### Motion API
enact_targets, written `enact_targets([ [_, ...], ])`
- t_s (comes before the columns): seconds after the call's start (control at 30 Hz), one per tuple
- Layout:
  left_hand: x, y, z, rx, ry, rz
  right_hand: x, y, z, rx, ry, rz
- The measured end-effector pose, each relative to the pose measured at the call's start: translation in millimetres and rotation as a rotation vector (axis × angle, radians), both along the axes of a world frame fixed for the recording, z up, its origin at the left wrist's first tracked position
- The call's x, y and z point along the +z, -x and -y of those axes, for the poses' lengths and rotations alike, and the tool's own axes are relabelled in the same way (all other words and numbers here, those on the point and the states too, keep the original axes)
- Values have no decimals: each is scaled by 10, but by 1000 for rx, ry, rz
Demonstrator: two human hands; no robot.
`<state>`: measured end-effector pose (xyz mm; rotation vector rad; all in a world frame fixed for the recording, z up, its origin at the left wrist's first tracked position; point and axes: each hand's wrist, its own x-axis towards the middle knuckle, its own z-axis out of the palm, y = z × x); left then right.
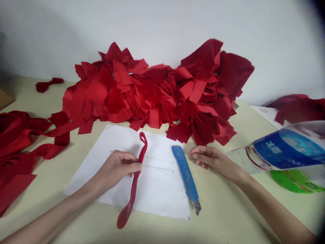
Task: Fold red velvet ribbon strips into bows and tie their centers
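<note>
My left hand (124, 164) pinches a narrow red ribbon (134, 183) near its middle, between thumb and fingers. The ribbon is doubled, with a small loop at the top and a rounder fold at the bottom. Beneath it lies a white paper sheet (157, 196) marked with thin lines. A blue utility knife (186, 174) rests along the sheet's right side, its blade bared toward me. To the right of the knife is my right hand (209, 159), fingers curled, thumb and forefinger tips together; I see nothing held in it.
A large heap of cut red ribbon pieces (152, 95) lies against the wall. Long red ribbon (15, 145) is piled at left, near a small red scrap (49, 84). At right lies a clear bottle with a blue label (279, 149); more red pieces (301, 110) are behind it.
</note>
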<state>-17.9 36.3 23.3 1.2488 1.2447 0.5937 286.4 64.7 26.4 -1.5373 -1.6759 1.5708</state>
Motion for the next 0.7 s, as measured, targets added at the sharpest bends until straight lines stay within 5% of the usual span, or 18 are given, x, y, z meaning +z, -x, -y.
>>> enact_targets([
  [0.37,-37,-61,66,-48,2,47,-123,-96,146,-16,-310,92],
  [0.43,-31,-63,62,-54,16,61,-75,-41,153,93,-473,129],
  [0.6,13,-6,16,-40,37,100,88,160,119,678,-687,315],
  [0.7,34,61,3,-46,41,211,120,207,70,776,-749,395],
])
